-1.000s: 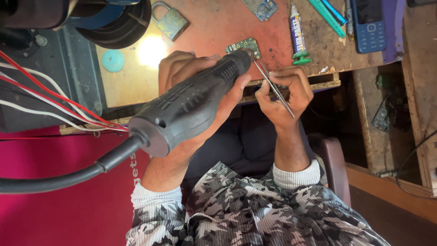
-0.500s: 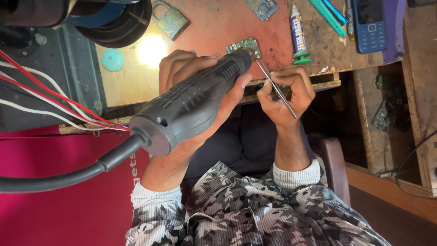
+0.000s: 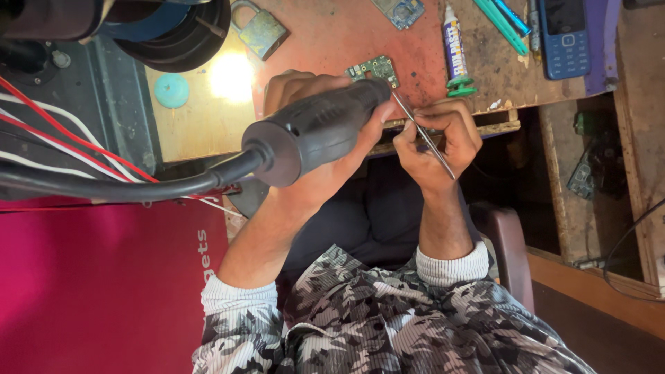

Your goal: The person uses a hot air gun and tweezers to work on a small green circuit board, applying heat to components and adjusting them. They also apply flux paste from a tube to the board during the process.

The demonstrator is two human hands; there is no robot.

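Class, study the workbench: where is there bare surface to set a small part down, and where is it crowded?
Bare wood lies between the teal disc and the padlock, under the lamp glare, and on the red mat between the padlock and the small circuit board. It is crowded at the right: glue tube, green tools, blue phone.

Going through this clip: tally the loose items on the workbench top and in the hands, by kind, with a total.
Hot-air handpiece, left hand: 1
Tweezers, right hand: 1
Circuit boards: 2
Padlock: 1
Tube with green cap: 1
Blue keypad phone: 1
Teal round cap: 1
Teal tools: 2
Total: 10
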